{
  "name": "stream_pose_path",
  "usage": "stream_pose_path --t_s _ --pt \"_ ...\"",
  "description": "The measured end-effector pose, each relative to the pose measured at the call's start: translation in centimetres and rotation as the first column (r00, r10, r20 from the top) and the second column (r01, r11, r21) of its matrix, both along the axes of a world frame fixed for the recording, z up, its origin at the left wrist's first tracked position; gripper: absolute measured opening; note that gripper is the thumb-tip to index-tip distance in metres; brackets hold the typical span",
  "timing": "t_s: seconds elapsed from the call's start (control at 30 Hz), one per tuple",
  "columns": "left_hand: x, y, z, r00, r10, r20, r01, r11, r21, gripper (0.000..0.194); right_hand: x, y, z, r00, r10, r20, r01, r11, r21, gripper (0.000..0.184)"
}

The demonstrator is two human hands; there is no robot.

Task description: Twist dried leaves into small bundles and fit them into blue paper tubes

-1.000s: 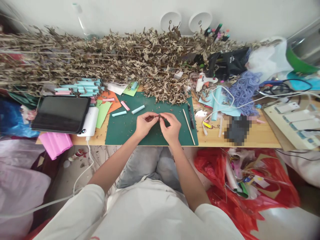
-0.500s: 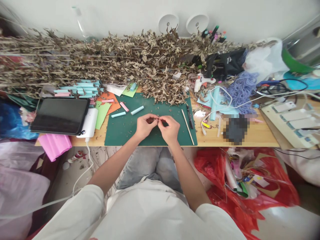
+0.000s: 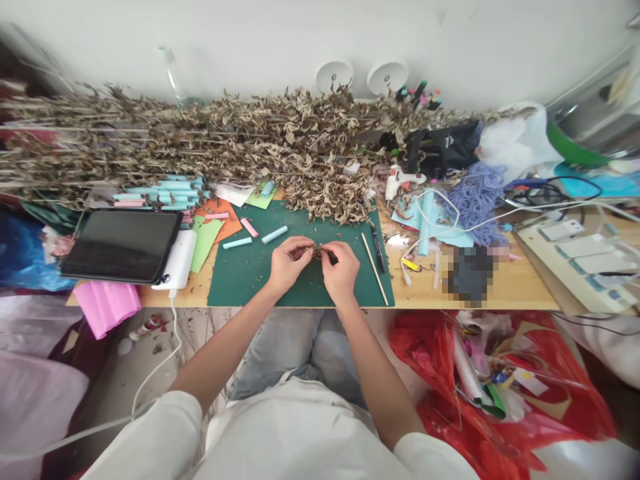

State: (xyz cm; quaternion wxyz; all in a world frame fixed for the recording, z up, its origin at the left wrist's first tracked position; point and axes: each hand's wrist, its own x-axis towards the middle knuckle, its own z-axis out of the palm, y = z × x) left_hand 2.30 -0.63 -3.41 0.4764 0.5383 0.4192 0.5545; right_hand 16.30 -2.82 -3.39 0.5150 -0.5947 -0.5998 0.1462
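Over the green cutting mat (image 3: 240, 280), my left hand (image 3: 287, 265) and my right hand (image 3: 341, 268) face each other with fingertips pinched. Between them is a small brown piece of dried leaf (image 3: 317, 252), largely covered by the fingers; both hands grip it. Just beyond lies a heap of dried leaves (image 3: 330, 198). Left of my hands, a blue paper tube (image 3: 275, 235), another blue tube (image 3: 237, 243) and a pink tube (image 3: 249, 227) rest on the mat. A thin wooden stick (image 3: 375, 269) and a black pen (image 3: 378, 248) lie to the right.
Long dried stalks (image 3: 200, 137) fill the table's back. A tablet (image 3: 123, 245) on a white power bank (image 3: 179, 260) stands left, near stacked paper tubes (image 3: 175, 193). At right are a glue gun (image 3: 400, 180), purple yarn (image 3: 477, 200) and a power strip (image 3: 575, 260).
My fingertips have moved slightly apart, and more of the brown dried leaf shows between them. The whole view has shifted, so the table sits a little lower.
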Motion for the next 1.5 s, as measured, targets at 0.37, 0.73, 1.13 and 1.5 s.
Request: stream_pose_path --t_s 0.37,0.73,1.13,1.5 --pt "0.0 0.0 -0.1 1.000 -0.026 0.000 0.025 0.995 -0.097 0.023 -0.2 -0.4 1.0 0.996 0.084 0.032 -0.086 0.991 0.100 0.015" --pt "0.2 -0.1 0.2 0.999 -0.040 -0.020 0.037 0.989 -0.143 0.018 -0.3 -0.2 0.3 0.994 0.100 -0.052 -0.096 0.992 0.082 0.011" --pt "0.5 -0.1 0.0 0.999 -0.028 -0.018 0.026 0.990 -0.137 0.018 -0.6 -0.4 0.2 0.999 0.025 -0.041 -0.022 0.997 0.072 0.009" --pt "0.4 -0.4 0.1 0.999 0.027 -0.041 -0.030 0.996 -0.085 0.015 -0.2 0.0 0.0 0.993 -0.043 -0.106 0.046 0.998 0.033 0.006"
